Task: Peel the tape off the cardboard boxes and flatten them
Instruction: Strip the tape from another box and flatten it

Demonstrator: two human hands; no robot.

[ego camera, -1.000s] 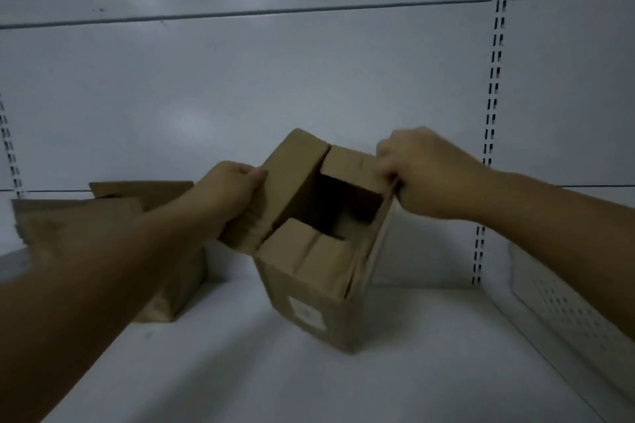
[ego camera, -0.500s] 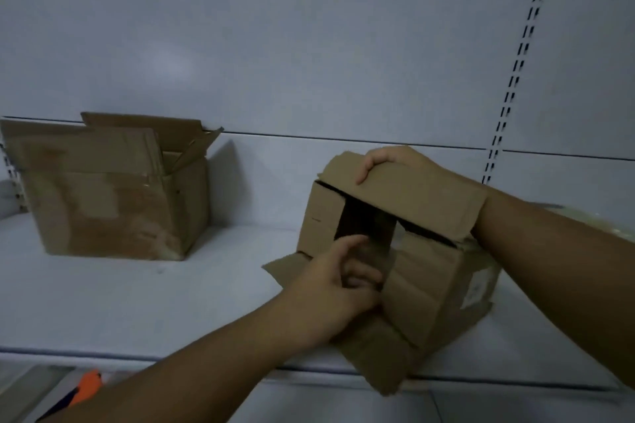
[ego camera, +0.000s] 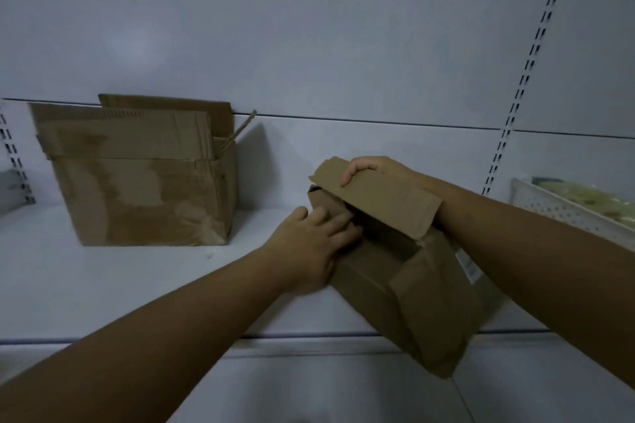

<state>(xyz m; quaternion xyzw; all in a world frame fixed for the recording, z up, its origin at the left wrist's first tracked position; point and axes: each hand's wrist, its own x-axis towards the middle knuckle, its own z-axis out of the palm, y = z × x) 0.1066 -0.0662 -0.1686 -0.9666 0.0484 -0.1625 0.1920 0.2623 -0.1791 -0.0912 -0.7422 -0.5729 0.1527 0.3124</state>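
Note:
A small brown cardboard box (ego camera: 412, 285) lies tipped on its side at the front edge of the white shelf (ego camera: 120, 285), its open end facing me and partly squashed. My right hand (ego camera: 374, 170) grips the box's upper flap from behind, fingers curled over its edge. My left hand (ego camera: 309, 247) presses with straight fingers against the box's left wall and into the opening. A white label shows on the box's right side. A larger brown box (ego camera: 144, 192) stands upright at the back left with its top flaps raised. I see no tape clearly.
The white back panel has slotted uprights (ego camera: 525, 79) at right and far left. A white perforated basket (ego camera: 563, 206) sits at the right edge. The shelf's front lip (ego camera: 171, 342) runs below the small box, which overhangs it.
The small box has dropped lower and flattened more. My left hand has gone from curled fingers at the opening to a flat press on the left wall. The view has tilted slightly.

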